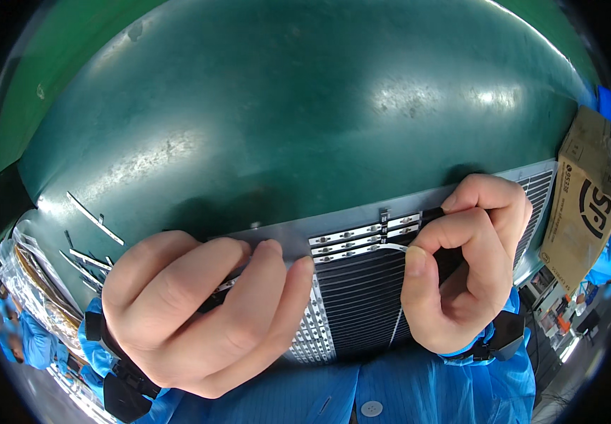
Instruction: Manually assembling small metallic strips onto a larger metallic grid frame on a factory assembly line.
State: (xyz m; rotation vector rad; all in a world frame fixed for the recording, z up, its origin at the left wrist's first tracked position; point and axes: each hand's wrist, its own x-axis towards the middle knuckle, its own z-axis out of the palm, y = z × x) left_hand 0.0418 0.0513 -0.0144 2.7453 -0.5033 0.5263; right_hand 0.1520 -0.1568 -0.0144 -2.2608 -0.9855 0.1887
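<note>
Across the table's near side lies a sheet of narrow black strips (357, 311), with white sections (312, 332) bearing rows of silver pads. On its upper part are several short white strip pieces (348, 249) with dark ends. My right hand (461, 275) pinches the end of a thin white strip (392, 246) between thumb and forefinger, lifting it a little. My left hand (206, 311) is bent over the sheet's left part, its fingertips at the edge. A bit of black-and-white strip (226, 285) shows between its fingers; most of what lies under them is hidden.
Several loose narrow strips (93, 219) lie on the green table (263, 106) at the left. A clear plastic bag (40, 279) sits at the left edge. At the right edge stands a brown cardboard box (577, 205). People in blue clothing (33, 336) are farther back.
</note>
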